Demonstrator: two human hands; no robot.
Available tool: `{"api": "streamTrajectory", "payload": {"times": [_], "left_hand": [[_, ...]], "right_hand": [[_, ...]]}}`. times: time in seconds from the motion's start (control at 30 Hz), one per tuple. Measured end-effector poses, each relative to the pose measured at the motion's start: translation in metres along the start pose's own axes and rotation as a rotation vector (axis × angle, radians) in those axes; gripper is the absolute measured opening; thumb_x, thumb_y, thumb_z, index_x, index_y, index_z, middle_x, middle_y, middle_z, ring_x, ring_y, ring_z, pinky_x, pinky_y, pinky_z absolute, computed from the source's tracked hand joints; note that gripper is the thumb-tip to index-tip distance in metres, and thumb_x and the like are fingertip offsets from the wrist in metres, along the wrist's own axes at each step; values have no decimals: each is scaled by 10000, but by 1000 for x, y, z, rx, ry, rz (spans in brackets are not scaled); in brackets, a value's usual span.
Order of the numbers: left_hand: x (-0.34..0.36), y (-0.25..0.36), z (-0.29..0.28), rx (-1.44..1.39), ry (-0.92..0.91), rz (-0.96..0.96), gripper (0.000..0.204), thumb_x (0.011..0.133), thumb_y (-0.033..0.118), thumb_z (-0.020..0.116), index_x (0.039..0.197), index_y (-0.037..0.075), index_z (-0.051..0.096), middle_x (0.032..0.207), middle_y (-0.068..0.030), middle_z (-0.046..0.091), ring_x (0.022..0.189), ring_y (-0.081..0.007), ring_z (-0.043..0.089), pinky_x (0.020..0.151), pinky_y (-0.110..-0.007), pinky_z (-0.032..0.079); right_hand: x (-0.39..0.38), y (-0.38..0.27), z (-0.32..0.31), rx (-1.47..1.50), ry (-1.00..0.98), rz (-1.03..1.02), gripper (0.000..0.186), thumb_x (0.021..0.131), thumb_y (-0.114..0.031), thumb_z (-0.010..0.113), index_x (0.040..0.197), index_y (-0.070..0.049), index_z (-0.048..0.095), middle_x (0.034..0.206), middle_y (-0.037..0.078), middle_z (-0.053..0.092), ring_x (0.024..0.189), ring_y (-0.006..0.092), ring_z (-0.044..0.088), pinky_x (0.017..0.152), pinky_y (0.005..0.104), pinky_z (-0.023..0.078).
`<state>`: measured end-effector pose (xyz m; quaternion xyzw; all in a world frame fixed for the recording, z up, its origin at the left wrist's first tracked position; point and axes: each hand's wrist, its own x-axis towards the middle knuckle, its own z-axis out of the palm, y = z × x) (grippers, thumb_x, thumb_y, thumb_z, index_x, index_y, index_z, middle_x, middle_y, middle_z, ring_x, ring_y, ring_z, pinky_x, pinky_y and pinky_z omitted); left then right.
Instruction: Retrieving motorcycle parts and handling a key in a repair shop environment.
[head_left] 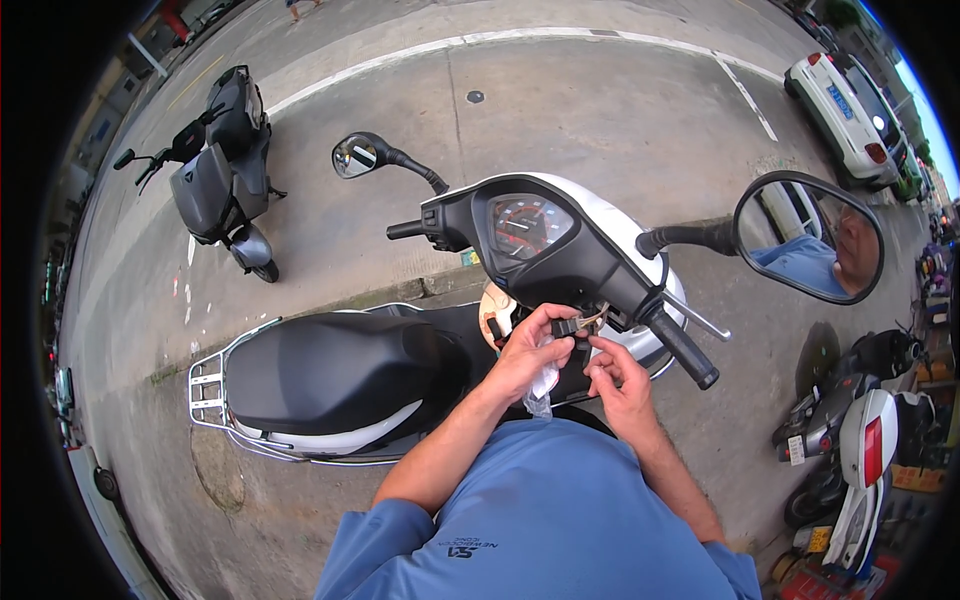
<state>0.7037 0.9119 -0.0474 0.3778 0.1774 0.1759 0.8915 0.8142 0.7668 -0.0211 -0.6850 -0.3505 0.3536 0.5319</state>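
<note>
Below the handlebar of a white and black scooter [590, 225], my left hand [520, 362] pinches a black wiring connector [566, 327] between thumb and fingers. Thin light-coloured wires [597, 318] run from the connector toward the opening under the right grip. A crumpled clear plastic bag [541, 392] hangs beneath my left hand. Close beside it, my right hand [618, 380] is closed, its thumb and forefinger at a small dark part near the connector. What those fingers hold is too small to make out.
The scooter's black seat [330, 375] stretches left, with a silver rear rack [208, 393] behind it. A round mirror [812, 237] juts out at right. A grey scooter [225, 170] stands far left, a white car [845, 115] far right, and another scooter [865, 440] at lower right.
</note>
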Motion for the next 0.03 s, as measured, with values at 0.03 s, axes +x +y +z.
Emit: {"api": "streamTrajectory", "payload": {"times": [0.03], "left_hand": [[0,1,0,8,0,-2,367,864,21,625,1205,71,499,1028,-41,606,692,-62,491,608,-202,419]], "right_hand": [[0,2,0,11,-4,4,388,877,15,547,1262,2,499,835,68,606,623,102,576,577,238,486]]}}
